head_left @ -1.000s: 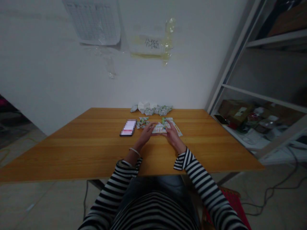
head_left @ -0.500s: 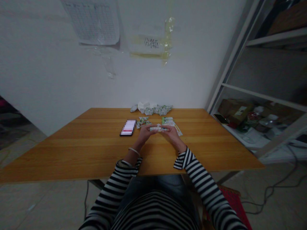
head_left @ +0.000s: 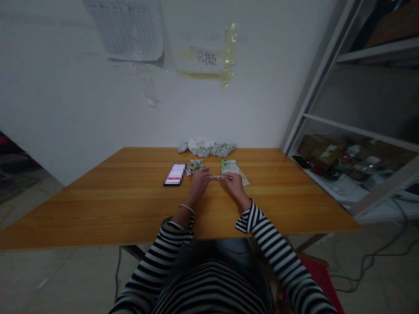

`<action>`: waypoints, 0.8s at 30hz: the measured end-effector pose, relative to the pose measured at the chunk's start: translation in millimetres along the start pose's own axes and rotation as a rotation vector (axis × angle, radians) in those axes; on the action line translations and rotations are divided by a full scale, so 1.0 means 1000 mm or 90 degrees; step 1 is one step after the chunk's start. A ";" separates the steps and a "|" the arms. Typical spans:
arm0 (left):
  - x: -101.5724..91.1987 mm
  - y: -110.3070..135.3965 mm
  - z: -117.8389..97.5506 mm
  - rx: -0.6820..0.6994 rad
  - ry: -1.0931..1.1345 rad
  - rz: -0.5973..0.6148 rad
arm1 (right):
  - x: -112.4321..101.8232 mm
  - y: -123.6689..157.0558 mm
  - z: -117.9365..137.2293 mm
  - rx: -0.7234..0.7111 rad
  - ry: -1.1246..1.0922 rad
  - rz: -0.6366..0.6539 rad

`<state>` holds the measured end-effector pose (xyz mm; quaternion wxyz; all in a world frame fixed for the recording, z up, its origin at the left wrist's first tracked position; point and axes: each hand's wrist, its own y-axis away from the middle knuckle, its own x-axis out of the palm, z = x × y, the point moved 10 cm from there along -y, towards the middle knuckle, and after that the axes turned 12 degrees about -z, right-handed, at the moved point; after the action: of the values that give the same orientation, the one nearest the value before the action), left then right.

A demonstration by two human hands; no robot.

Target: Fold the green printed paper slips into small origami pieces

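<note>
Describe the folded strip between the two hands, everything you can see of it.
The strip is thin, narrow and long, apparently folded paper or film. It looks pale with small darker markings, too small to read. It lies roughly level and crosswise, its ends held by the fingertips of the left hand and the right hand. Whether it touches anything else cannot be told.

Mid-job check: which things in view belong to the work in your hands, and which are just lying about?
Part of the work:
left hand
right hand
folded printed strip, pinched between them
flat printed sheets
small folded packets
folded pile

Lying about:
phone
shelf phone
cardboard boxes
</note>
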<state>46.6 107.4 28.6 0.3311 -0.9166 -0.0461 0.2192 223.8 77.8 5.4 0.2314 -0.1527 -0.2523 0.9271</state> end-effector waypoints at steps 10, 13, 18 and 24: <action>0.014 0.013 -0.016 -0.009 -0.032 0.072 | 0.016 0.008 0.000 0.013 0.011 0.040; 0.018 0.012 -0.013 -0.039 0.009 0.067 | 0.015 0.006 -0.002 0.026 0.002 0.025; 0.038 0.020 -0.012 -0.097 0.162 0.181 | 0.003 -0.001 -0.003 0.026 -0.018 0.000; 0.049 0.034 -0.024 -0.159 0.322 0.300 | -0.004 -0.008 -0.007 0.038 -0.062 -0.011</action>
<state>99.2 78.4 5.3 0.1582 -0.9605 0.2235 0.0485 232.3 84.5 4.4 0.2309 -0.0982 -0.2371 0.9385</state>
